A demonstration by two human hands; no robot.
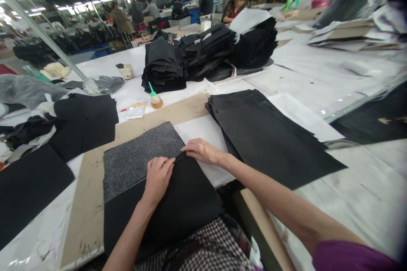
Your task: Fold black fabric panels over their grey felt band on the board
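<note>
A black fabric panel (178,203) lies in front of me, its near part hanging toward my lap. Its far edge overlaps a grey ribbed fabric piece (140,152), which rests on a tan board (82,203). My left hand (159,175) presses on the black panel's edge near the middle, fingers curled and close together. At the right end of that same edge, my right hand (200,150) pinches the black panel between thumb and fingers. To the right of my hands is a stack of black panels (263,135).
Behind the board stand a small glue bottle (156,100) with a green nozzle and a white packet (136,111). Thick bundles of black pieces (206,53) sit farther back. More black fabric (85,118) lies left. A seated person (233,8) is across the table.
</note>
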